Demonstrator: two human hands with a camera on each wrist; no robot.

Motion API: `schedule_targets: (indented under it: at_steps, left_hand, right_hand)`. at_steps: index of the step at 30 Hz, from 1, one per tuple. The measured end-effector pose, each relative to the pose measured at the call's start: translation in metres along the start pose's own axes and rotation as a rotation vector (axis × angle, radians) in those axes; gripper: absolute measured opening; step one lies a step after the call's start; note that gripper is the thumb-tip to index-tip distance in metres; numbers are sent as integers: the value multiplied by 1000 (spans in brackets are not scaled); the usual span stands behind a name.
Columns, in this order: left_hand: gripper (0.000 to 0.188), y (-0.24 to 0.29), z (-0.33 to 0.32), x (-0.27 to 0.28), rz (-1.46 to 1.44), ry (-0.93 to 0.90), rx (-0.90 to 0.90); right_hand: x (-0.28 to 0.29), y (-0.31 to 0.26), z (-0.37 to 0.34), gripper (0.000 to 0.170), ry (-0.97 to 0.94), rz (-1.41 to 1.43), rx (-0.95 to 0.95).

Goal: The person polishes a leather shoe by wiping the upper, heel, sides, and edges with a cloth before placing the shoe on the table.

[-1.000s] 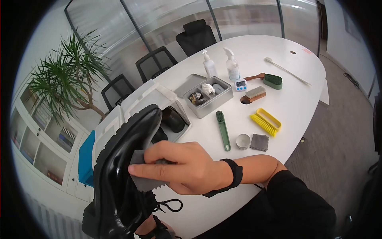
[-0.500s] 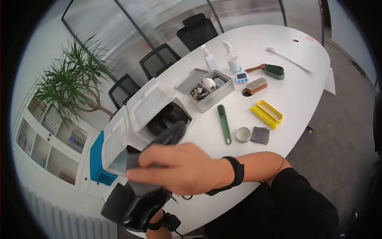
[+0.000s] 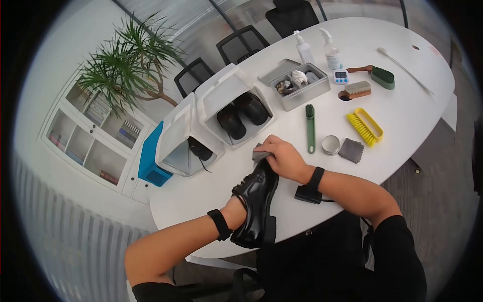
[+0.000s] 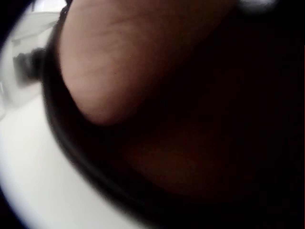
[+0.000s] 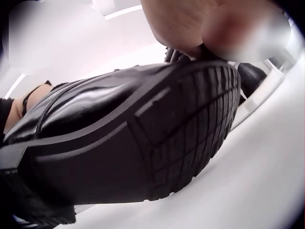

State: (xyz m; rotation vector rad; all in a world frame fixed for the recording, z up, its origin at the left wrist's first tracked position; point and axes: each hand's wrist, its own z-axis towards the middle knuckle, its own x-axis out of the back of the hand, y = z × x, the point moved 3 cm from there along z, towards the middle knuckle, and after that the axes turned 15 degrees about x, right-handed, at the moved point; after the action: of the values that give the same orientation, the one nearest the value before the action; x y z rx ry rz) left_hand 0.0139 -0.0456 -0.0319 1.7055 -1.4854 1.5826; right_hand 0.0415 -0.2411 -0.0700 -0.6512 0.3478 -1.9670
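Note:
A black leather lace-up shoe [image 3: 255, 194] is held toe away over the near part of the table. My left hand [image 3: 235, 211] reaches into its opening; the fingers are hidden inside, and the left wrist view shows only the heel of the hand [image 4: 114, 62] against the dark lining. At the toe, my right hand [image 3: 288, 160] pinches a grey cloth [image 3: 260, 152] between thumb and fingers, with the cloth right at the toe tip. The right wrist view shows the shoe's ridged sole [image 5: 190, 129] turned sideways, with the right hand [image 5: 178, 21] over the toe.
Two white shoe boxes [image 3: 236, 83] stand open at the left, holding dark shoes [image 3: 231, 123]. Right of them are a metal tin [image 3: 307, 95], a green brush [image 3: 311, 128], a yellow brush [image 3: 370, 128], a round tin [image 3: 330, 145] and another grey cloth [image 3: 351, 150]. Bottles [image 3: 332, 53] stand behind.
The shoe has moved down and away from the head camera to over the table. My right hand, still holding the cloth, has gone from the shoe's side to its toe. The head view has shifted.

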Motion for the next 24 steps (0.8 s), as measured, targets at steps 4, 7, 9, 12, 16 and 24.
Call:
schedule_targets:
  at_steps: [4,7,9,12,16,24]
  left_hand:
    - [50,-8,-1,1,-18,-63,-32]
    - [37,9,-22,9,-35,-367,-18]
    - [26,27,-35,41,-15,-336,-48]
    - [28,35,-45,57,111,-178,48]
    - [31,16,-41,63,321,122,87]
    - [42,18,-87,75,206,193,285]
  right_hand:
    - [6,-2,1,38,25,31,-3]
    - [0,4,-5,37,-30,46,-6]
    - [-2,5,-6,33,-29,53,-4]
    - [-6,7,-7,29,-20,72,-7]
    - [-5,9,-8,30,-20,53,5]
    - [-3,8,-8,31,9,47,45]
